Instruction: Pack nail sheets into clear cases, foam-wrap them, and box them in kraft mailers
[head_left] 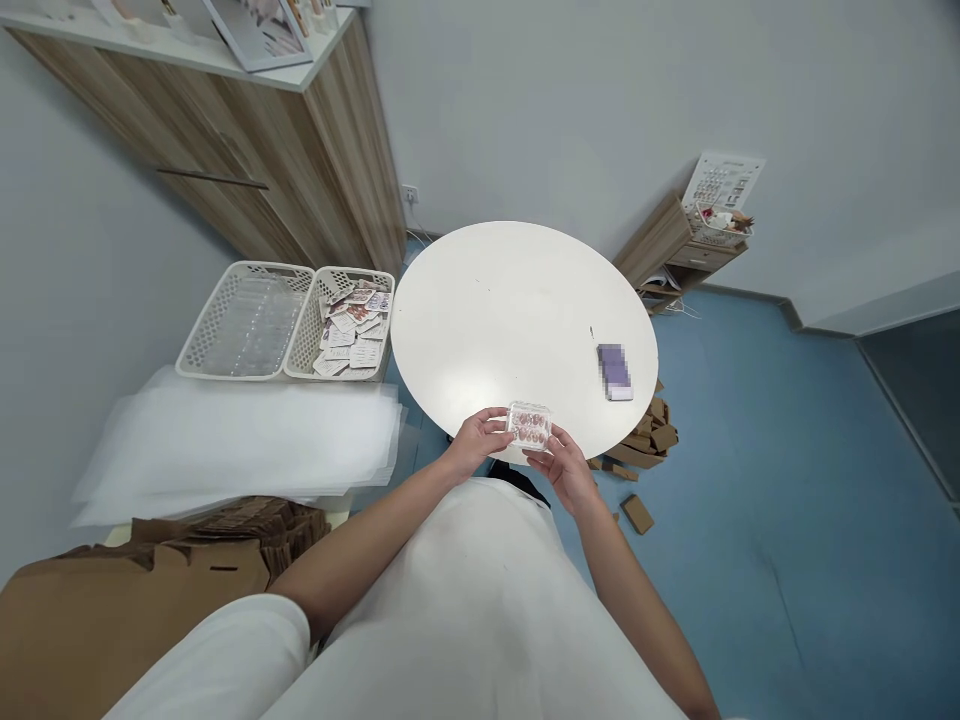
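Observation:
A small clear plastic case of press-on nails is held above the near edge of the white round table. Two rows of pinkish nails show through its lid. My left hand grips the case at its left side, thumb across the near corner. On the opposite side, my right hand pinches the lower right corner between thumb and fingers. Whether the case's lid is fully closed I cannot tell.
On the table's right lies a purple, blurred-out item. Left stand a basket of printed cards and a basket of clear plastic cases. Nearer are translucent sheets and folded cardboard. Small brown boxes lie on the floor, right.

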